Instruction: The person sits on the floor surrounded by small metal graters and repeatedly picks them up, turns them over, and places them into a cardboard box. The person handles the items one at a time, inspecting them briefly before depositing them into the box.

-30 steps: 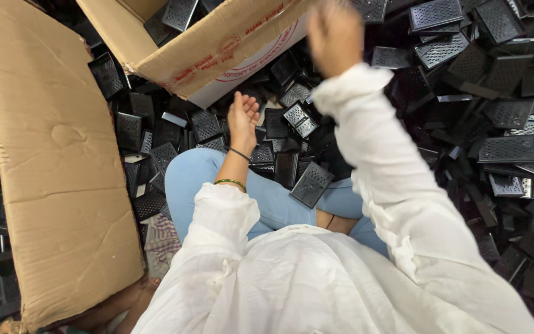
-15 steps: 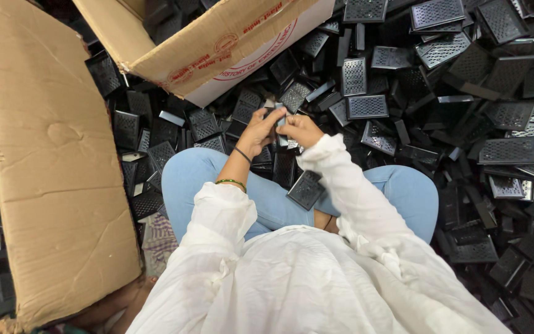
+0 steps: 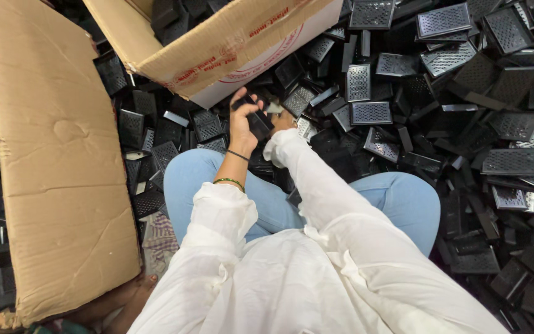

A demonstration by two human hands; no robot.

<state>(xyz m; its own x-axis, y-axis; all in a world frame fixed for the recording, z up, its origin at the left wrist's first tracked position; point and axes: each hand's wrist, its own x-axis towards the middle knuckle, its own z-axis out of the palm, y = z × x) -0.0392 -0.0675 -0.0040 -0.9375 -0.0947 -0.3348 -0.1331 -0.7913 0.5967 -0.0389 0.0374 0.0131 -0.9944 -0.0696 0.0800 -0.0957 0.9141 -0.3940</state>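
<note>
I sit on the floor in a white top and blue jeans among a heap of black perforated plastic parts. My left hand is raised in front of my knees and grips a small black part at the centre of the view. My right hand is close beside it, mostly hidden behind that part and my white sleeve, and touches or holds the same piece. An open cardboard box with more black parts inside stands just beyond my hands.
A large flattened cardboard sheet lies at my left. Black grille-like parts cover the floor ahead and to the right. A bare foot shows at the lower left near a patterned cloth.
My right arm came down from high above the box and joined my left hand. Both hands have since moved slightly forward toward the box with a black part between them.
</note>
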